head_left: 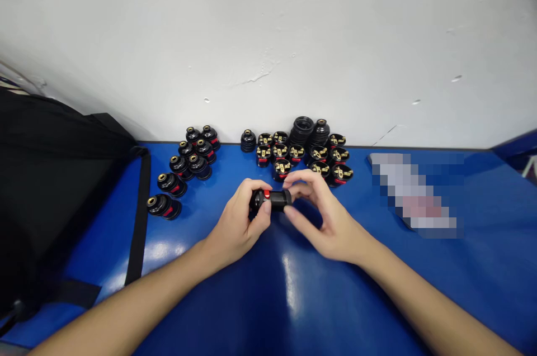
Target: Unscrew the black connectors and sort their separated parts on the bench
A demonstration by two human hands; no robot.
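Note:
A black cylindrical part with a red switch (pixel 277 200) lies sideways between my two hands above the blue table. My left hand (pixel 245 219) is closed around its left end, the thumb just below the red switch. At the right end, the curved fingers and thumb of my right hand (pixel 321 219) pinch the black rim. Just behind the hands stand several open black sockets (pixel 282 168) with brass contacts and red switches. Several domed black pieces (pixel 168 183) with brass-ringed tops form a slanting group at the left.
A black bag (pixel 54 177) with a strap (pixel 139 227) covers the left of the blue table (pixel 218 311). Larger black ribbed parts (pixel 302 131) stand near the white wall (pixel 268 37). At the right lies a blurred-out flat object (pixel 413 194).

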